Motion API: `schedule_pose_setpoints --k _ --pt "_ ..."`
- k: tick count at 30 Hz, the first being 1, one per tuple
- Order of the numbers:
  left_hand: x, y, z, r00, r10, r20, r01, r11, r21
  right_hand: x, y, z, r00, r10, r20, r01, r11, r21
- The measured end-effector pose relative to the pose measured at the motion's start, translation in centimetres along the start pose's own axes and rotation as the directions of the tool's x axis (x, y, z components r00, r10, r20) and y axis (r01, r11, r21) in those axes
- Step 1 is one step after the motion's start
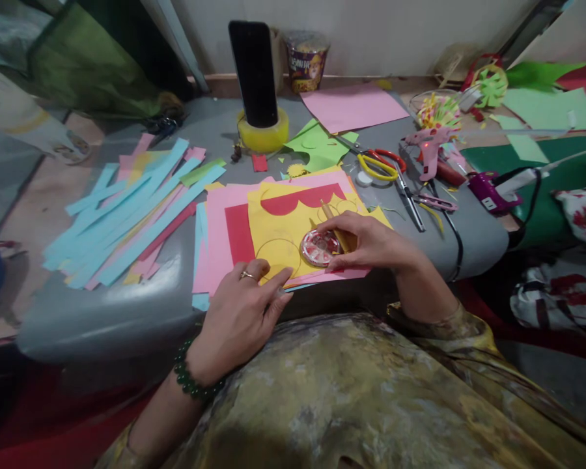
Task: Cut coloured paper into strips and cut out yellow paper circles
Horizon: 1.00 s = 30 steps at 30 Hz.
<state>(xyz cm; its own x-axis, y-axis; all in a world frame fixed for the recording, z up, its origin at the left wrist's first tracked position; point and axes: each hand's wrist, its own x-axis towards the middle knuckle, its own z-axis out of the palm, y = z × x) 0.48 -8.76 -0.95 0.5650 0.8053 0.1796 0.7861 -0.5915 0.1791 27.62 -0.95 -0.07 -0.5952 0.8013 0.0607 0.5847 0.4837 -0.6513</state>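
Note:
My left hand (247,306), fingers stretched out, lies at the near edge of a sheet of yellow paper (268,228). Beside its fingertips a circle outline is drawn on that sheet. With thumb and fingers my right hand (371,241) grips a round red-and-white disc (317,249), which sits on or just over the yellow paper. A gold-coloured pen (328,212) sticks up from the same hand, partly hidden by the fingers. Red paper (239,238) and pink paper (215,221) lie under the yellow sheet, whose far edge has curved cut-outs.
Paper strips (127,215) are heaped at left. Behind stand a phone (254,75) on a yellow tape roll (264,133) and a snack cup (306,62). Scissors (378,166), a utility knife (437,202), a pink glue gun (430,153) and a purple device (493,192) lie right.

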Motion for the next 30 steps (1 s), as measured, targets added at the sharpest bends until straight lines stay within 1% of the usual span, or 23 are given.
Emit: schedule_pose_setpoints --k 10,18,25,30 --pt "-0.01 0.00 -0.09 1.000 0.004 0.001 -0.004 1.000 -0.003 0.00 0.02 -0.01 1.000 0.008 -0.002 -0.008 1.000 0.017" --pt "0.16 0.18 -0.45 1.000 0.025 -0.004 -0.025 1.000 0.008 -0.03 0.29 0.15 1.000 -0.019 -0.017 0.020 1.000 0.021" --pt "0.28 0.23 -0.62 0.999 0.009 0.045 -0.009 1.000 -0.003 0.00 0.69 0.42 0.999 -0.026 -0.032 0.027 0.999 0.033" --pt "0.18 0.26 -0.48 0.999 0.007 0.037 -0.007 1.000 -0.006 0.02 0.67 0.57 0.999 -0.028 -0.046 0.030 0.999 0.036"
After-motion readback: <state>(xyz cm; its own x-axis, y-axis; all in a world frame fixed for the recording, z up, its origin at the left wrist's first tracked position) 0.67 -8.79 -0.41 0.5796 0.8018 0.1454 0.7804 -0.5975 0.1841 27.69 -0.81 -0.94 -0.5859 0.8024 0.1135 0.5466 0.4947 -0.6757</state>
